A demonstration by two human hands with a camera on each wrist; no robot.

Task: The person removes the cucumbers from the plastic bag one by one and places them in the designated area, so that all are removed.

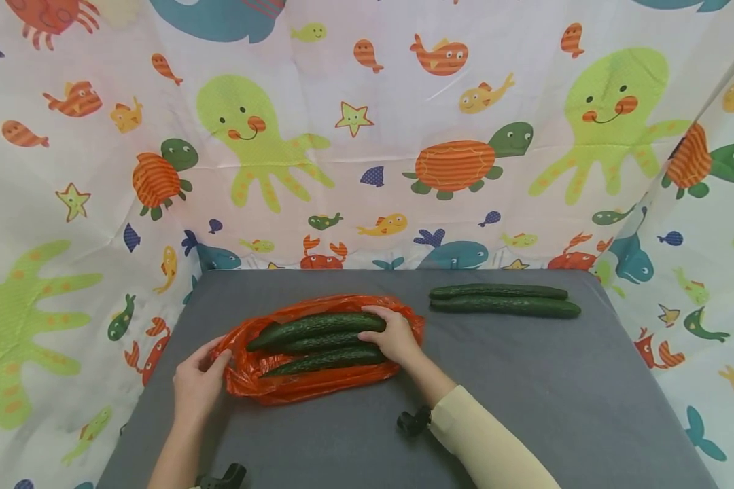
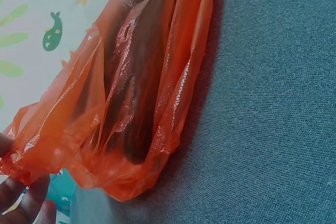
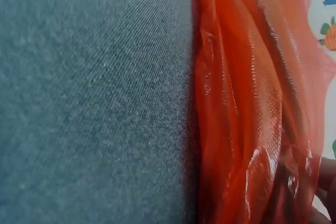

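Note:
An orange-red plastic bag [image 1: 318, 395] lies open on the grey table, with several long dark green cucumbers [image 1: 324, 327] side by side in its mouth. My left hand [image 1: 197, 384] pinches the bag's left end between thumb and fingers; in the left wrist view those fingers [image 2: 32, 198] hold the gathered film. Across the bag's right end, my right hand [image 1: 396, 336] grips the right end of the upper cucumber, thumb on the near side and fingers on the far side. The right wrist view shows mostly crinkled bag [image 3: 236, 103], with fingertips at the lower right edge.
Two more cucumbers [image 1: 504, 307] lie parallel at the back right of the grey table [image 1: 526, 394]. A curtain printed with sea animals [image 1: 355, 68] surrounds the table's back and sides. Small black devices [image 1: 413, 422] are worn at both wrists.

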